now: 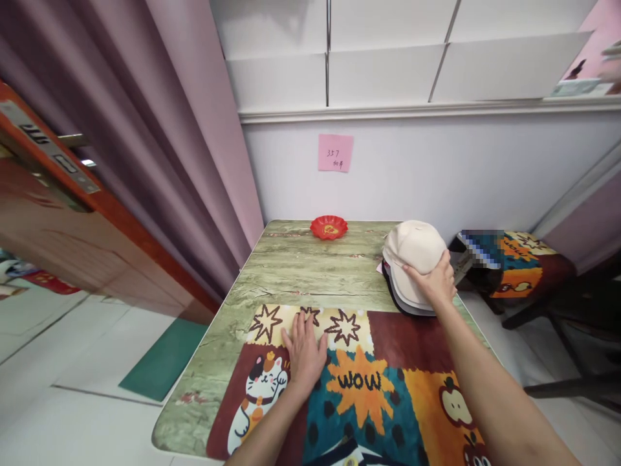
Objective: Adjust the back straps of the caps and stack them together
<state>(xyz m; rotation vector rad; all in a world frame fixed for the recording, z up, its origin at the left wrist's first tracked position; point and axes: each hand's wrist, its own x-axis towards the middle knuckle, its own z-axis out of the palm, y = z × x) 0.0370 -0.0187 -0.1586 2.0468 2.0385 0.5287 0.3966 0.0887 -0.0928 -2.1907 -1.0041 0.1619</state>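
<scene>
My left hand (305, 353) lies flat on a colourful printed mat (398, 336), fingers spread, near the lucky-cat and starburst prints. At the table's right edge, my right hand (437, 278) is wrapped around the right side of a cream baseball cap (417, 246), its thumb across the front of the cap. The cream cap sits on top of a stack, its brim towards me. A dark brim (398, 303) shows beneath it. How many caps are below cannot be made out.
A red scalloped dish (328, 228) stands at the back of the green wood-patterned table (272, 272). Behind is a white wall with a pink note (336, 153). A curtain (194, 129) and an orange door (107, 213) are left; a stool with a patterned cover (548, 265) is right.
</scene>
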